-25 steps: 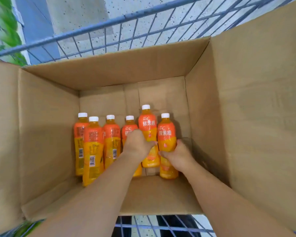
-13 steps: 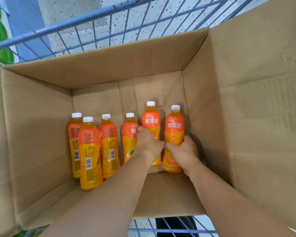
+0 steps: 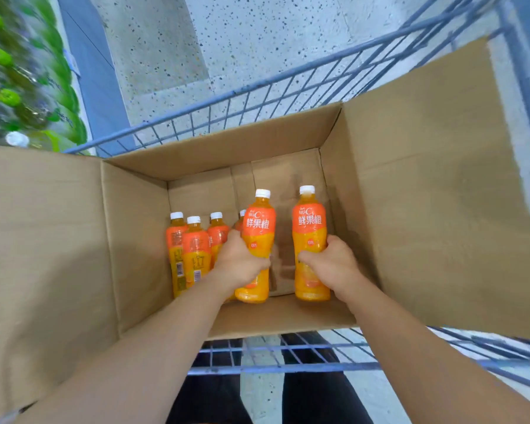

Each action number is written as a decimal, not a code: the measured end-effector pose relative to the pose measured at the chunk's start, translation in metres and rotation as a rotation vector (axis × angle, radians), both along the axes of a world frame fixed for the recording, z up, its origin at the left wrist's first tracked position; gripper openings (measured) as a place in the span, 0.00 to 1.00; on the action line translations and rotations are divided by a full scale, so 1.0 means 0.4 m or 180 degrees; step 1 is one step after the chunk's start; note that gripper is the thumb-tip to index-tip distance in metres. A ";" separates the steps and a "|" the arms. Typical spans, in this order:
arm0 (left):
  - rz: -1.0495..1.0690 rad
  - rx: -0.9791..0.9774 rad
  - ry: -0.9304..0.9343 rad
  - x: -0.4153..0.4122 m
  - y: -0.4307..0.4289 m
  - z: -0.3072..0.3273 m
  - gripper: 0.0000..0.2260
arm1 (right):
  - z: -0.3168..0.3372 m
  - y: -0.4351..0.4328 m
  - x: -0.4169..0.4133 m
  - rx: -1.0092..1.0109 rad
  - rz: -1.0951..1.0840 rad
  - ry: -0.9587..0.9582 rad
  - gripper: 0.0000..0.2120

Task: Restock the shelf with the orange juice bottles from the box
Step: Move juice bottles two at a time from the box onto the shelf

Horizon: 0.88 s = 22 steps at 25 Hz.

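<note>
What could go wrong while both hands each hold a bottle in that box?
Each hand grips one bottle at mid-body: the left hand on the left bottle, the right hand on the right bottle; either could slip.
The right bottle is close to the box wall and might catch on it.
The left bottle is beside the standing bottles; a brush could topple them.

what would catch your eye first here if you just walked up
Two bright orange juice bottles, white-capped and upright, stand out mid-box: the left hand grips the left bottle, the right hand grips the right bottle. Four more bottles cluster by the left wall of the open cardboard box, which rests in a blue wire cart.
</note>
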<state>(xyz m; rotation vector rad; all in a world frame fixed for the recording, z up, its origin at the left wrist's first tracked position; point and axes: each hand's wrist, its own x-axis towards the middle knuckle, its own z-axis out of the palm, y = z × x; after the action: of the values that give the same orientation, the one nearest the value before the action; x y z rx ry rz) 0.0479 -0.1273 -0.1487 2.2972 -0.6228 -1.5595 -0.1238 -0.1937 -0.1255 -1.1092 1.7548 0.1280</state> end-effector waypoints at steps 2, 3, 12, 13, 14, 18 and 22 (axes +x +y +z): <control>0.0059 -0.0069 -0.0037 0.033 0.015 0.098 0.29 | 0.083 0.006 0.015 -0.0110 0.0125 -0.0038 0.19; 0.0091 -0.0129 -0.0071 0.046 0.019 0.148 0.29 | 0.121 0.012 0.024 -0.0165 0.0163 -0.0072 0.20; 0.0194 -0.1097 -0.0626 0.186 0.054 0.528 0.28 | 0.490 0.011 0.123 -0.0935 0.0496 -0.0763 0.12; 0.0238 -0.1225 -0.0653 0.201 0.058 0.564 0.29 | 0.532 0.007 0.141 -0.1055 0.0515 -0.0832 0.11; 0.0302 -0.1384 -0.0669 0.218 0.062 0.600 0.30 | 0.574 0.002 0.163 -0.1184 0.0524 -0.0924 0.11; 0.0527 -0.1900 -0.0748 0.279 0.076 0.715 0.30 | 0.703 -0.014 0.243 -0.1585 0.0564 -0.1256 0.12; 0.0812 -0.2336 -0.1147 0.318 0.090 0.833 0.28 | 0.802 -0.036 0.312 -0.1897 0.0728 -0.1612 0.13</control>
<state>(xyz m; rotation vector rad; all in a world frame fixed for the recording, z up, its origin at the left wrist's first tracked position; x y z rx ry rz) 0.1750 -0.0914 0.1845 1.9686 -0.7842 -0.6395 0.0010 -0.2080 0.1952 -1.5999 1.2248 -0.5285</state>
